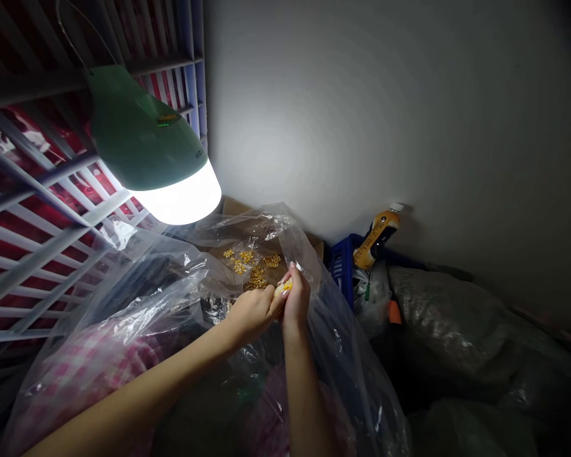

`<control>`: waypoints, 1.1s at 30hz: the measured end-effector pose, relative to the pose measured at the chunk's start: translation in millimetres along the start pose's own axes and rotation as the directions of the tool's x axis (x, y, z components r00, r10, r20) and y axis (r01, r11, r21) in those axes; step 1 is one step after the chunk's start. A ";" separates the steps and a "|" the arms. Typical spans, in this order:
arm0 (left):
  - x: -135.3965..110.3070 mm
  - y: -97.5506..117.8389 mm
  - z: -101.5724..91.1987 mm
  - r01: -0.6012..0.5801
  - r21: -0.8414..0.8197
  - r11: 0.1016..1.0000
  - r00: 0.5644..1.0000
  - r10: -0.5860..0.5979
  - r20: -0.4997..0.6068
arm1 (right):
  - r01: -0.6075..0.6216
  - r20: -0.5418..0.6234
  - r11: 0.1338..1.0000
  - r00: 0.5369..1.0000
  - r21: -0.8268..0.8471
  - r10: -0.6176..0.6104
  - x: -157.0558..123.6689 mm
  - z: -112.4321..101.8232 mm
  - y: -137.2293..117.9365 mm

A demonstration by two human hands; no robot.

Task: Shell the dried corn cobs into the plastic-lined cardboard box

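In the head view, a corn cob [283, 287] with pale and yellow parts showing is held between my two hands. My right hand [298, 299] wraps round its right side, fingers curled. Closed against its lower left side is my left hand [253, 309], the thumb side pressed to the cob; its fingertips are hidden. Just beyond the hands, loose corn kernels [255, 278] lie in small heaps inside a large clear plastic bag [333, 343], which spreads open under my forearms. The lower end of the cob is covered by the hands.
A lit green lamp [147, 136] hangs from a plastic lattice [52, 241] at upper left. Behind stands a pale wall [361, 114]. To the right are a blue basket [343, 270], a bottle with an orange label [375, 238] and large filled sacks [457, 324]. Pink checked cloth [95, 362] shows lower left.
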State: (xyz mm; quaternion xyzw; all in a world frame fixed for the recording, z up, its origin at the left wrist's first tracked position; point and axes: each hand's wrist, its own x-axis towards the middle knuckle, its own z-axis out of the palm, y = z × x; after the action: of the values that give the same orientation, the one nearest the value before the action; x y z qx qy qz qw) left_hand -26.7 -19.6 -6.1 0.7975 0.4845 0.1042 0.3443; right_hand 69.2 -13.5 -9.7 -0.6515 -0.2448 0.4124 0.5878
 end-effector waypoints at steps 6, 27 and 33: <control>-1.4 -0.9 6.7 0.061 -0.135 0.989 0.997 -0.066 -0.032 | 0.029 -0.044 0.999 0.999 0.020 -0.029 -1.0 5.8 7.3; 3.9 -3.2 -6.9 0.136 -0.646 0.751 0.988 -0.154 0.028 | -0.021 -0.152 0.952 0.986 0.307 0.071 -1.3 0.3 -9.1; 2.0 -1.2 -25.9 -0.002 -0.522 0.853 0.999 -0.019 -0.036 | -0.206 -0.036 0.889 0.970 0.410 0.241 6.8 -7.7 -6.5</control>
State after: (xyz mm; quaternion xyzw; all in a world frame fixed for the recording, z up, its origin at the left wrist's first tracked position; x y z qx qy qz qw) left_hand -39.5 -6.0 12.0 0.6699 0.4484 0.2461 0.5381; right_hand 80.3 -11.1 -5.3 -0.5574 -0.0525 0.4903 0.6679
